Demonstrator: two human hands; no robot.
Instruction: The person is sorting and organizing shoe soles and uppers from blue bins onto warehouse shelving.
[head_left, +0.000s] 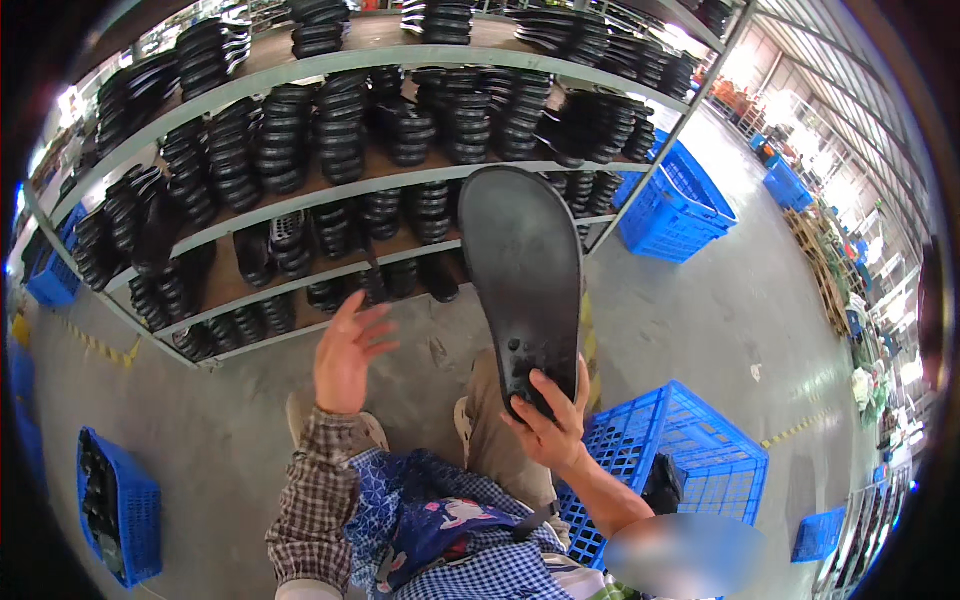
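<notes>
Rack, multi-tier, pale-edged shelves point(300, 66): ahead of both hands, filled with stacks of dark, sole-shaped pieces point(340, 130).

Crate, blue, open mesh point(628, 435): just beyond the right hand, on its right, with something black inside it.

Crate, blue, smaller in my view point(140, 515): well to the left of the left hand and nearer the wearer, dark items within.

Sole, black, one point(522, 250): raised in the right hand, to the right of the left hand and apart from it. Long axis runs away from the right hand toward the rack, leaning slightly left at the far end. Broad rounded end points away; narrow end sits in the grip — a broad face is turned up to me. Handling, by my judgement: light, springy rather than rigid, not fragile; the smooth sheen could make it a little slippery. I would take hold at the narrow end, across both faces, and support the broad end if it droops.

Right hand point(550, 430): closed around the sole's narrow end, fingertips on the near face.

Left hand point(345, 360): fingers spread, holding nothing.

Marks, small and dark point(515, 345): on the sole, just above the right fingertips — holes or stains, I cannot tell.
</notes>
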